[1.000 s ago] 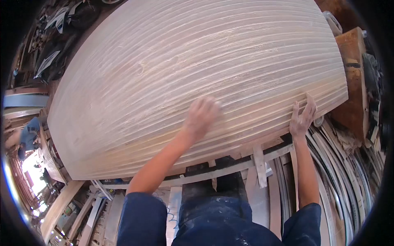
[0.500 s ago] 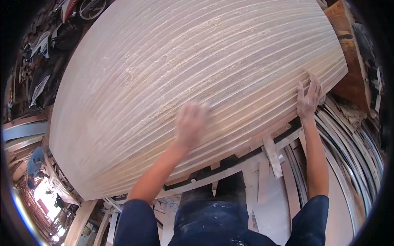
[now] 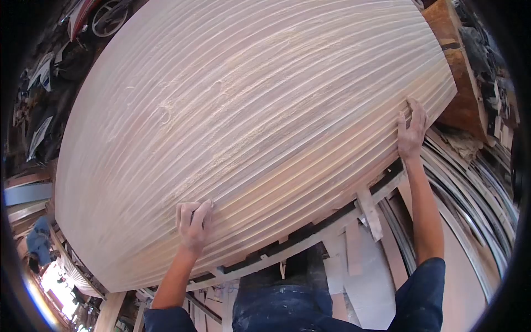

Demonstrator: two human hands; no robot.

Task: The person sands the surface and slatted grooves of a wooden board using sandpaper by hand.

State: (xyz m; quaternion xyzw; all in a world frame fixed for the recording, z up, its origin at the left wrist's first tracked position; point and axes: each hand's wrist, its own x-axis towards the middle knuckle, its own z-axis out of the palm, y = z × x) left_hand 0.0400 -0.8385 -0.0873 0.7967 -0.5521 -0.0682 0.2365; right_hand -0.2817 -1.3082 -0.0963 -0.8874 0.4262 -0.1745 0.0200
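Observation:
A large, ribbed wooden panel [image 3: 265, 122] with curved grooves spreads in front of me, with pale dust along its ridges. My left hand [image 3: 193, 221] is on its lower left part, fingers curled together; whatever they hold, if anything, is hidden beneath them. Near the panel's right edge, my right hand [image 3: 412, 130] rests on the surface with its fingers apart and nothing in them. Both hands look dusty.
Long curved strips [image 3: 470, 205] lie at the lower right. A brown wooden block [image 3: 462, 83] stands beyond the panel's right end. Motorcycles [image 3: 41, 133] are at the upper left. A person in blue [image 3: 38, 240] is at the far left, beside another ribbed panel [image 3: 77, 276].
My left hand has moved left and down across the panel. My right hand stays near the right edge. The view has shifted, with the panel appearing more tilted.

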